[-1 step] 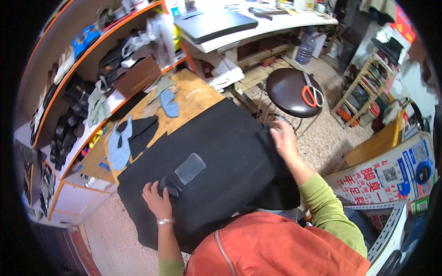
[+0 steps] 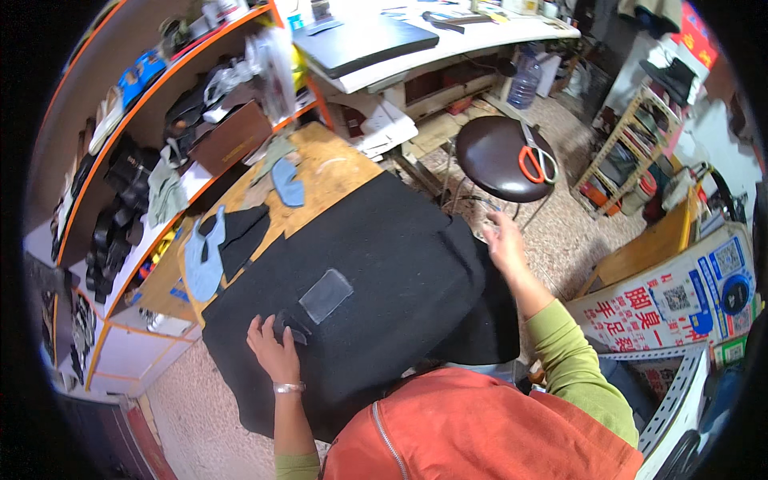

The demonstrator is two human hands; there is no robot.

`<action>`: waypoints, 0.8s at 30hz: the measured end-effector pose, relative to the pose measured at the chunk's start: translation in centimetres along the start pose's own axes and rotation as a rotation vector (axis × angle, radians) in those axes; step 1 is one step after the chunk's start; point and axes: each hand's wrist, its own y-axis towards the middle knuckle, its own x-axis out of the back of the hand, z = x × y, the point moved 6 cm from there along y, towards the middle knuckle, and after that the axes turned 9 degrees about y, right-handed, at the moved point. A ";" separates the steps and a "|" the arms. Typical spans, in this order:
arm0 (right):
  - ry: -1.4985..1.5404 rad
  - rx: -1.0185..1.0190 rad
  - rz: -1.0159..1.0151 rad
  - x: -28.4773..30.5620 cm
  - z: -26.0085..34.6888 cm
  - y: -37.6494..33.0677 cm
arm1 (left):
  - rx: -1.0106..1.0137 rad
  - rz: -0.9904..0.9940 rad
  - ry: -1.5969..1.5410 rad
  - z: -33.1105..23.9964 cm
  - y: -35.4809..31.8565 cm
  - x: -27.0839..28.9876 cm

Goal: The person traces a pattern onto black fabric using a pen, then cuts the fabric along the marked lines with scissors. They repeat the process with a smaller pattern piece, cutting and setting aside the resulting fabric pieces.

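Observation:
A large black cloth point(image 2: 384, 256) is spread over the wooden board and hangs past its near edge, close to my body. On it lies a grey rectangular patch with a pale outline point(image 2: 326, 296). My left hand point(image 2: 274, 346) rests on the cloth with fingers spread, touching nothing else plainly. Just beside its fingertips is a small dark curved piece with a pale edge point(image 2: 294, 330). My right hand point(image 2: 506, 244) hovers off the cloth's right edge, fingers loosely apart, with nothing visible in it. Orange-and-white-handled scissors point(image 2: 534, 160) lie on the round brown stool point(image 2: 492, 152) beyond it.
Blue cut pieces point(image 2: 206, 260) and a black scrap point(image 2: 244, 232) lie on the wooden board point(image 2: 340, 160). Crowded shelves point(image 2: 152, 192) stand at left. A white table point(image 2: 472, 36) is at the back, a white plastic basket point(image 2: 676, 400) at right.
My right hand has drawn slightly to the right, away from the cloth's edge. The whole view has shifted a little; my left hand stays in place.

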 end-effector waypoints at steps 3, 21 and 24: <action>0.068 -0.480 0.268 1.9 -12.8 -1.2 | -0.226 0.145 -0.167 -8.3 1.1 -0.8; 0.434 0.136 0.064 4.7 -7.2 -4.9 | -0.336 0.825 -0.792 -32.2 5.0 -15.7; 0.305 0.298 -0.027 5.5 -4.6 -6.0 | -0.589 0.598 -0.701 -31.2 4.0 -13.3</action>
